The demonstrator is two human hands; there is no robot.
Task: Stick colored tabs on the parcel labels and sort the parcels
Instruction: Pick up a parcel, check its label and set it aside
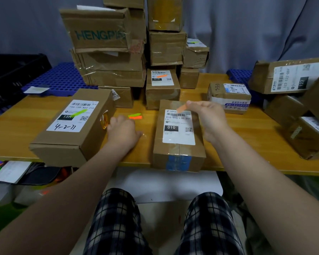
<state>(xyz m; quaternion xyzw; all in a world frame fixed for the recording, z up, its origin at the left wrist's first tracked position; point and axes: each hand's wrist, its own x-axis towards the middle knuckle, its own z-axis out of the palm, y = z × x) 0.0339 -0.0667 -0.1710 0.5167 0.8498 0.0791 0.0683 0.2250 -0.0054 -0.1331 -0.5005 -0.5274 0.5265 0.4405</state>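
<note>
Wooden table (219,126) is backed by a grey curtain (247,34); a tall stack of boxes (118,67) is set at its rear.

Edges: the centre parcel (179,155) is laid lengthwise with its near end overhanging the front table edge. The left parcel (72,137) is angled, and its near corner also overhangs that edge. A bare strip of table is left between the two. More bare wood is seen right of the centre parcel, up to the tilted pile at far right.

Hands: the left hand (122,131) is rested on that strip, fingers loosely curled, just beside the left parcel. An orange tab (181,108) is pinched between thumb and forefinger of the right hand (208,118), above the top edge of the centre label (179,133). Contact with the label cannot be told. Loose tabs (135,116), green and orange, are laid on the table beyond the left hand.

Writing: centre label "010-010-L30 551", block "010". The left label (70,124) reads "15H-159-A03-210", handwritten "4-2-71", with a green tab (78,113) stuck across it. The rear parcel (162,92) is marked "010" and orange-tabbed. The right parcel (265,78) is marked "122". "HENGP" is printed on the top box (92,21).
</note>
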